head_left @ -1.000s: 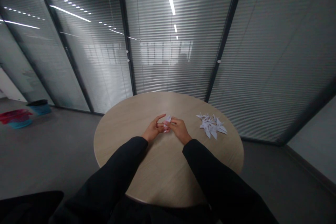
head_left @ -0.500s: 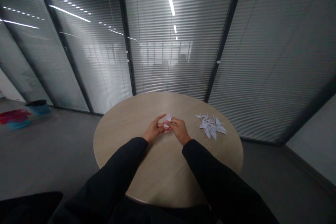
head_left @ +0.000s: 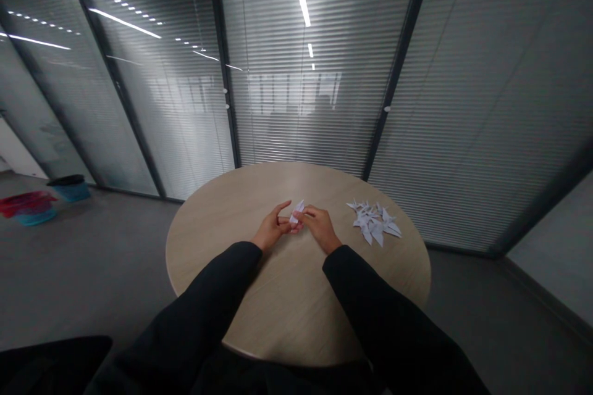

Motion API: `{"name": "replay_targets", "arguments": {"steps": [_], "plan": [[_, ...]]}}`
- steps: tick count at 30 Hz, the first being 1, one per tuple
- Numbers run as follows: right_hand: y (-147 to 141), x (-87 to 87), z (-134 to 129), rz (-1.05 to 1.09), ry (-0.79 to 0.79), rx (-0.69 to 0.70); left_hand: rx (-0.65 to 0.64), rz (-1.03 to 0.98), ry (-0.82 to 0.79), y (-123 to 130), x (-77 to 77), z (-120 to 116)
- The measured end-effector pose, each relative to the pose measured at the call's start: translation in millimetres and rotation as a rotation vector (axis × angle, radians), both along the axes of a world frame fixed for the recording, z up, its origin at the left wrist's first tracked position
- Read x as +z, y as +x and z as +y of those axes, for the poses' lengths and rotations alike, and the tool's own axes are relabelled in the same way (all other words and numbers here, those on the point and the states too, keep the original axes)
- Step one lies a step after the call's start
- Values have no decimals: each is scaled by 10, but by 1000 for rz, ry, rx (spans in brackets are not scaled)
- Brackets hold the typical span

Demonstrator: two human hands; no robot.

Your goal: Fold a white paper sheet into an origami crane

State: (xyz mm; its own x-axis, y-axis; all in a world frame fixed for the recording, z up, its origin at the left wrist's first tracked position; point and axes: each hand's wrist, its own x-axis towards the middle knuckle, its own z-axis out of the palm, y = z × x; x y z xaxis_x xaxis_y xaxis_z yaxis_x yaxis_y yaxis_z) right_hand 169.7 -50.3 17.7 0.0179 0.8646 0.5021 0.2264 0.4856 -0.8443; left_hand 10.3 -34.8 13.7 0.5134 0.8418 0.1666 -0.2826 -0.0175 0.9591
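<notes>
A small piece of folded white paper is held between my two hands above the round wooden table. My left hand supports it from the left with the fingers curled underneath, its index finger stretched out above. From the right, my right hand pinches the paper between thumb and fingers. Part of the paper is covered by the fingertips, so its exact folds cannot be made out. Beyond my right hand lies a pile of folded white paper cranes, several of them overlapping.
Behind the table stands a glass partition with blinds and dark frames. On the floor at the far left are a blue bin with a red liner and a blue bin with a black liner. A dark rounded shape fills the lower left corner.
The folded paper has turned slightly in my fingers and more of its white face shows. My right hand has shifted a little to the right. The pile of cranes is unchanged.
</notes>
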Motion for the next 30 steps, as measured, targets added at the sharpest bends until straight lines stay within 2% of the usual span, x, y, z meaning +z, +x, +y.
{"name": "replay_targets", "arguments": {"steps": [5, 8, 11, 13, 17, 30], "plan": [[10, -7, 27, -87, 210, -57, 3, 17, -48, 0, -58, 32], [15, -1, 35, -86, 299, -139, -15, 79, -143, 6, -86, 30], [24, 16, 19, -109, 373, -181, -31, 75, -271, 7, -48, 1], [21, 37, -16, -171, 413, -170, -20, -14, -329, -1, 5, -17], [-17, 64, -90, -273, 452, -134, 12, -146, -389, -23, 82, -16], [-49, -37, -34, -328, 498, -77, 148, -153, -405, -36, 114, -19]]}}
